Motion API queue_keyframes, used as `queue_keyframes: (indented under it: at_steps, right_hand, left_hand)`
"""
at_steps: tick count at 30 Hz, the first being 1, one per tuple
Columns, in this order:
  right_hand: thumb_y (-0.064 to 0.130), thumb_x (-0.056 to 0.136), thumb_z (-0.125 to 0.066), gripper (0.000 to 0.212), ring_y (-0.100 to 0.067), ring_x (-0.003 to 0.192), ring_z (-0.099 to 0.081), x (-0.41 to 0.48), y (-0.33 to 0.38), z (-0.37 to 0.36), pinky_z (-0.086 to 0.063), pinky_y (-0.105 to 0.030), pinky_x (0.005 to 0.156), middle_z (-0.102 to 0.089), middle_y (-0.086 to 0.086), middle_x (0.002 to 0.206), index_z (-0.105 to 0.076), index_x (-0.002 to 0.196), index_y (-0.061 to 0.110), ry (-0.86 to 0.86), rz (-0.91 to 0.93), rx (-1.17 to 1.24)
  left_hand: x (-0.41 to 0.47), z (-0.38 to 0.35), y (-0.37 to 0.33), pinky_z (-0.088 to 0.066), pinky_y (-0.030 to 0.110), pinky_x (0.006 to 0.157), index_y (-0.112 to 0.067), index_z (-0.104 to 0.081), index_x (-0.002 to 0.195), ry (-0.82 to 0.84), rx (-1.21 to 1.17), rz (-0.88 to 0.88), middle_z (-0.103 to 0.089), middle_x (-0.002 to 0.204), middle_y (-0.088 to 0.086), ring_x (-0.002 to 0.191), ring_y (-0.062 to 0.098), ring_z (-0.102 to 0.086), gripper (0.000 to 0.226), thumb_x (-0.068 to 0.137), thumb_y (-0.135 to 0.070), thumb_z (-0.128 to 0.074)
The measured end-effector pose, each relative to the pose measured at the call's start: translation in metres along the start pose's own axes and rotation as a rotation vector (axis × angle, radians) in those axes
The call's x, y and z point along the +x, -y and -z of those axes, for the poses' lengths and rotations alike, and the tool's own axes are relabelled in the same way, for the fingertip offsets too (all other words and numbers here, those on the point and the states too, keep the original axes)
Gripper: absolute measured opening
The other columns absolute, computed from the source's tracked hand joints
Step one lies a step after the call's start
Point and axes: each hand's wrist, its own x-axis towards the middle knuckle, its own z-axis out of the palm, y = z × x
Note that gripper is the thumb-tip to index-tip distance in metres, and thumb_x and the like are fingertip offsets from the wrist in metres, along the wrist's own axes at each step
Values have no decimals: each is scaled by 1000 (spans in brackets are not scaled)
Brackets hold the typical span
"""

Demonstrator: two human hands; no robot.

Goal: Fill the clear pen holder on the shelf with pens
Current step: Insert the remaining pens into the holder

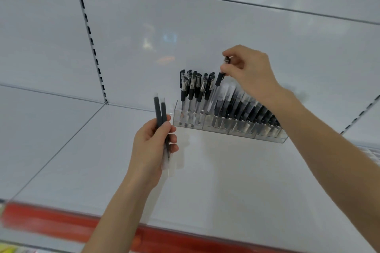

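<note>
From the head view, the right hand (pixel 246 70) is up over the clear pen holder (pixel 242 132), thumb and fingers (pixel 227 68) pinching the top end of a black-capped pen (pixel 219 78). That pen slants down, and its clear barrel runs into the holder just right of the upright capped pens (pixel 192 90) at the left end; whether its tip has touched bottom I cannot tell. The holder sits on the white shelf (pixel 226 187), close against the back panel (pixel 185 18). Its compartments to the right are packed with dark pens (pixel 246 113) leaning in rows. Lower left, well apart from the holder, the left hand (pixel 153 146) is curled round two dark pens (pixel 160 113) that stick up out of the fist, with something pale and clear below the palm, too blurred to name. By my reading this job is far along: most slots look stocked, one pen is going in, and at least the two in the left hand are left to place. A red strip (pixel 61 222) runs along the shelf's front edge.
</note>
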Motion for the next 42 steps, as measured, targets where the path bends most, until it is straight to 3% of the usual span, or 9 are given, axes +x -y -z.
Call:
queue_keyframes:
  at_steps: [8,13,17,21,25,29,35,38,42]
  right_hand:
    - [11,89,-56,27,-18,84,-63,5,2,-12,-49,-29,90,-62,-1,90,-60,115,4,10,50,-9]
    - [11,90,-54,21,-26,91,-64,1,-2,-18,-48,-33,90,-69,-14,99,-65,105,0,94,75,-89]
    - [13,90,-53,21,-22,96,-61,3,-5,-21,-46,-29,90,-68,-12,104,-63,107,3,189,88,-191]
    - [16,91,-52,18,-24,95,-61,3,-7,-28,-47,-40,89,-67,-11,101,-60,104,5,250,113,-284]
    - [20,92,-52,23,-23,96,-59,-1,-4,-24,-45,-36,91,-67,-10,102,-65,104,4,216,158,-268]
    - [25,90,-54,13,-4,80,-59,-37,10,-14,-47,-18,80,-64,15,83,-66,91,19,25,24,54]
    - [34,83,-60,22,-4,79,-67,-96,19,-14,-54,-25,79,-71,6,84,-58,103,24,661,-217,206]
    - [16,82,-65,6,-7,69,-67,-100,12,-11,-56,-25,70,-69,3,74,-62,86,19,448,-249,390]
    - [11,79,-67,12,-12,68,-67,-79,-4,10,-55,-24,68,-71,6,70,-62,85,21,113,-364,552]
  left_hand:
    - [3,6,8,-56,23,72,-12,-62,92,22,-13,-38,-72,78,2,72,11,-69,14,91,-5,-51]
    - [3,5,6,-59,28,67,-10,-61,91,26,-51,-25,-64,84,8,73,16,-66,16,87,4,-54]
    - [1,3,5,-60,37,66,-23,-54,110,73,-66,-51,-60,86,9,67,16,-67,41,84,10,-54]
    - [1,2,4,-60,38,65,-26,-44,127,108,-64,-47,-57,84,9,65,15,-66,58,83,11,-54]
    - [1,2,4,-60,36,64,-22,-47,123,94,-80,-36,-56,77,9,64,16,-66,47,85,6,-54]
    - [6,2,1,-60,35,64,-14,-44,110,-30,-208,-57,-58,73,11,61,17,-68,25,91,1,-49]
    - [11,-5,0,-59,33,66,-20,-41,96,-150,-350,-159,-66,66,4,67,17,-71,22,92,0,-49]
    - [12,-7,2,-60,32,67,-20,-41,94,-125,-321,-144,-67,77,11,68,17,-70,21,93,-1,-49]
    - [10,-3,5,-60,30,64,-13,-51,90,-56,-158,-71,-64,88,13,65,13,-70,7,92,-6,-50]
